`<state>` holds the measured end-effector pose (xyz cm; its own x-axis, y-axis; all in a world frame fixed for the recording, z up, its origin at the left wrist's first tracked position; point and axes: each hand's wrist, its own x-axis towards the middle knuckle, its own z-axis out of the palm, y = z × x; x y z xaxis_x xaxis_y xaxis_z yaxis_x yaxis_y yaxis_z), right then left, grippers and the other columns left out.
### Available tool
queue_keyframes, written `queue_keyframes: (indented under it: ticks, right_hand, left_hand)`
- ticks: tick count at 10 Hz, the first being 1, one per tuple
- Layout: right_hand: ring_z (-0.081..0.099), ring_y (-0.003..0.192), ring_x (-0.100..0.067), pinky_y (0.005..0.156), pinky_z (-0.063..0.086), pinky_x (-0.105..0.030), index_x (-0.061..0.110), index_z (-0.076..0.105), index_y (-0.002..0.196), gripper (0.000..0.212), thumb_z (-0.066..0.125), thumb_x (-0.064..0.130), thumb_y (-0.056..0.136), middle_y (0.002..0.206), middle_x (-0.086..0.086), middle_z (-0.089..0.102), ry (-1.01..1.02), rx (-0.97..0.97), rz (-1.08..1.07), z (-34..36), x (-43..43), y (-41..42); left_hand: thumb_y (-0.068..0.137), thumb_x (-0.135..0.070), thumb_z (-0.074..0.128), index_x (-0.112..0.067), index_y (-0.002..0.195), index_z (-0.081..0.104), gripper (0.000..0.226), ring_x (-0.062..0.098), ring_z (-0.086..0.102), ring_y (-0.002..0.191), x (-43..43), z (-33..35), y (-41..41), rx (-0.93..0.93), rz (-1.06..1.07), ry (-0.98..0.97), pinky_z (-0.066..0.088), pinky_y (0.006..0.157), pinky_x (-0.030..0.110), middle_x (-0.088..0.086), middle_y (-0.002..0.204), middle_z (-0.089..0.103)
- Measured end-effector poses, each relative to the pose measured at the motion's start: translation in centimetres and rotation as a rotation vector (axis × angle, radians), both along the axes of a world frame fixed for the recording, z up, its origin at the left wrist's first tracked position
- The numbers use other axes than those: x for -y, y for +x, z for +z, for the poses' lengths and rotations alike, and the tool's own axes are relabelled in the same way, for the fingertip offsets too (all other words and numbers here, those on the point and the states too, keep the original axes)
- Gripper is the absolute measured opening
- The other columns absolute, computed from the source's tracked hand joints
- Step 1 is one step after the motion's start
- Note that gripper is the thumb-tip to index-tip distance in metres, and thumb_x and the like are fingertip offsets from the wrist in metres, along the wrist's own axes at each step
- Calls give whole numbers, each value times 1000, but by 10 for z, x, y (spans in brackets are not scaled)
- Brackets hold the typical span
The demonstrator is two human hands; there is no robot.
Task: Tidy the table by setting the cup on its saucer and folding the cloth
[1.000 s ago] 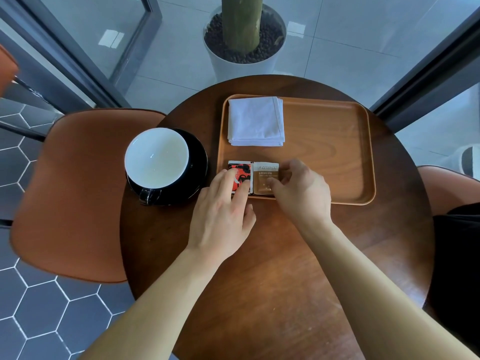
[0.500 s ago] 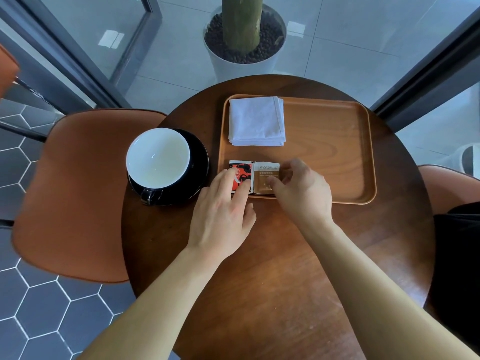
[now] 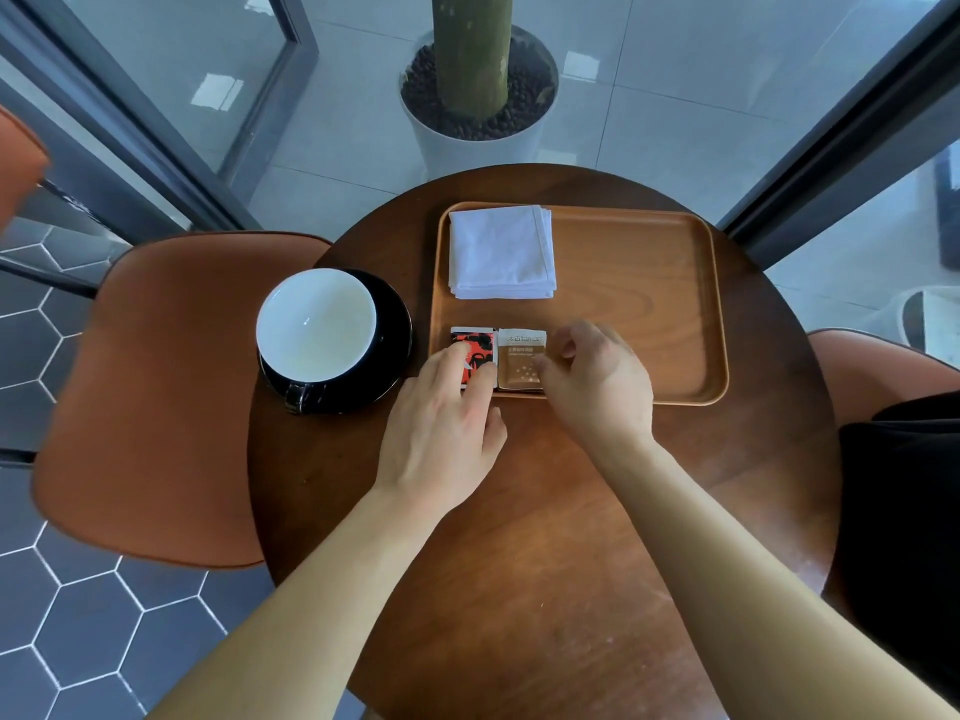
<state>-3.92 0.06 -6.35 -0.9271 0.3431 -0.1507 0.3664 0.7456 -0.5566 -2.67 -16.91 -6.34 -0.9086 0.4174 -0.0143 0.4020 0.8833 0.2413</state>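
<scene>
My left hand (image 3: pixel 441 423) lies flat with its fingers straight, and two fingertips rest on the red and black packet (image 3: pixel 467 341). My right hand (image 3: pixel 597 381) is beside it with fingers curled. One fingertip touches the right edge of the brown packet (image 3: pixel 521 362), but I cannot tell whether the hand pinches it. The two packets lie side by side, touching, in the near left corner of the wooden tray (image 3: pixel 649 304). The white cloth (image 3: pixel 501 252) lies folded in the tray's far left corner. Just left of the tray, the cup (image 3: pixel 316 324) sits upright on its black saucer (image 3: pixel 396 324), on the round wooden table (image 3: pixel 519 563). An orange chair (image 3: pixel 171 397) stands to the left, and a plant pot (image 3: pixel 467 148) stands beyond the table.
</scene>
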Motion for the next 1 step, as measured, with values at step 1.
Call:
queue_keyframes:
  ticks: [1]
  right_hand:
    - [58,99,-26,77,51,-38,18,65,103,20,68,29,87,101,1,64,22,25,22,6,-1,1]
  left_hand:
    - [90,-29,63,-10,123,63,38,29,59,115,-1,7,0,-29,0,-26,57,84,41,14,128,58]
